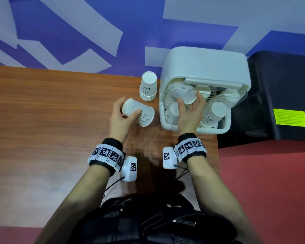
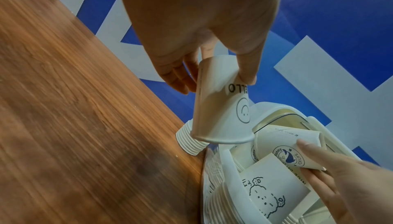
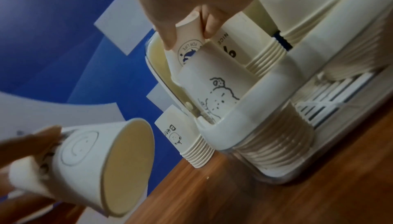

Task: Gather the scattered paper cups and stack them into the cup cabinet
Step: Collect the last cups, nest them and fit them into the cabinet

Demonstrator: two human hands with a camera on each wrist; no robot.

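The left hand [image 1: 121,118] holds a smiley paper cup [image 1: 138,112] by its closed end, tipped over the wooden table [image 1: 51,111]. Just right, the right hand [image 1: 190,111] pinches a whale cup [image 1: 189,96] by its closed end inside the white cup cabinet [image 1: 204,66]. A stack of cups [image 1: 148,86] waits farther back, beside the cabinet. Paper cups are light and squash easily, so I think a soft hold near the stiff closed end is best.

A white paper cup with a smiley face [image 1: 139,113] is held tilted above the table. A whale-badge paper cup [image 1: 189,96] is bottom-up inside the white plastic cup cabinet [image 1: 206,67] (among inverted stacks). A bear-print stack of white cups [image 1: 148,86] stands beside it.
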